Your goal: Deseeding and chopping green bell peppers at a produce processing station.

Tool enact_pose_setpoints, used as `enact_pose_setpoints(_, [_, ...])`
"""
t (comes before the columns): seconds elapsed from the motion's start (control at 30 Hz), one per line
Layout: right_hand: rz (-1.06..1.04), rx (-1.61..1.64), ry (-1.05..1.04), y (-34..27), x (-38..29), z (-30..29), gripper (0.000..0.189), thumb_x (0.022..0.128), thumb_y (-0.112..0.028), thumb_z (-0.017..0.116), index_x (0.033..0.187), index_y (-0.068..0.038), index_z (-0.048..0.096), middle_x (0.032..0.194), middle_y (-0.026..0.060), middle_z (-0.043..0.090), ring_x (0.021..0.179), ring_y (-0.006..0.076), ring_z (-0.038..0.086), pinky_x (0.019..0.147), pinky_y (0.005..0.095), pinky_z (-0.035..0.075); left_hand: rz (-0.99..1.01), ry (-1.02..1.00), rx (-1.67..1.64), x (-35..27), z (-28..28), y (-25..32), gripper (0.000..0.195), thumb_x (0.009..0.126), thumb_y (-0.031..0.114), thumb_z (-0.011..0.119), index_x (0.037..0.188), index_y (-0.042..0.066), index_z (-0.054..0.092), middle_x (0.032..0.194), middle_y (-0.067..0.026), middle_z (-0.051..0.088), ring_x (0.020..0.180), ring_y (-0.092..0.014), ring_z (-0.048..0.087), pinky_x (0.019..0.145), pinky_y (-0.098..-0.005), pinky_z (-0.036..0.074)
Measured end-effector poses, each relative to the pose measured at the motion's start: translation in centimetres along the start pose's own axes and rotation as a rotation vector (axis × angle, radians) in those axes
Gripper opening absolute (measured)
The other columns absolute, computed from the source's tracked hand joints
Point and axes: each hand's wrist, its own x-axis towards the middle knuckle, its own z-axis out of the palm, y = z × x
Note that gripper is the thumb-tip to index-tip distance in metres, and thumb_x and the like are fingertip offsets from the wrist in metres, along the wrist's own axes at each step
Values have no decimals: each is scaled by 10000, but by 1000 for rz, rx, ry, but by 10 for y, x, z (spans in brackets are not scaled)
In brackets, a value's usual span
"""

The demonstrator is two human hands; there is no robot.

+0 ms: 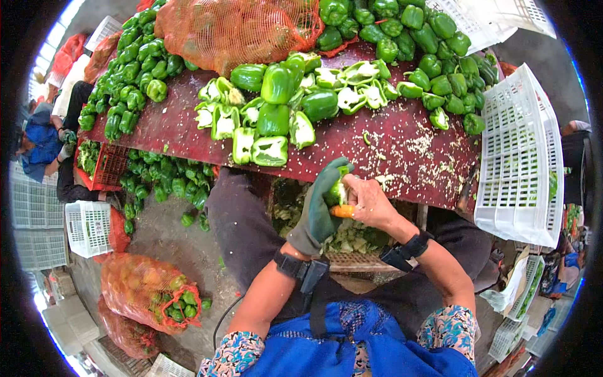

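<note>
My left hand (314,214), in a green-and-grey work glove, holds a cut green bell pepper (335,191) just off the table's near edge. My bare right hand (374,200) grips a small tool by its orange handle (342,211) against the pepper's pale inside; the tool's working end is hidden. Ahead on the dark red tabletop (377,151) lie opened green pepper pieces (269,151) and whole peppers (277,85), with pale seeds scattered to their right. Beneath my hands, between my knees, a crate (360,261) holds pale pepper scraps (353,240).
An orange mesh sack (235,33) lies at the table's back, between heaps of green peppers (136,70). A white plastic crate (516,160) leans at the right edge. Mesh sacks (141,287) and a white basket (89,228) stand on the left floor. Another person (42,136) sits far left.
</note>
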Motion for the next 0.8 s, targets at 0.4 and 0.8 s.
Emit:
enact_pose_setpoints(0.4, [190, 476, -112, -11, -19, 8, 294, 784, -296, 765, 711, -73, 589, 573, -44, 486, 527, 65, 403, 486, 268, 301, -192, -70, -207, -12, -13, -10, 444, 922, 249, 556, 1288, 0, 525, 1246, -174, 598, 1149, -272, 596, 999, -398, 494])
enact_pose_setpoints(0.8, [-91, -355, 246, -18, -37, 33, 397, 774, -355, 730, 974, -56, 563, 855, 147, 592, 783, 353, 633, 636, 445, 498, 45, -36, 163, -19, -38, -33, 323, 966, 198, 528, 1228, 15, 565, 1188, -127, 629, 1092, -232, 609, 969, -381, 499])
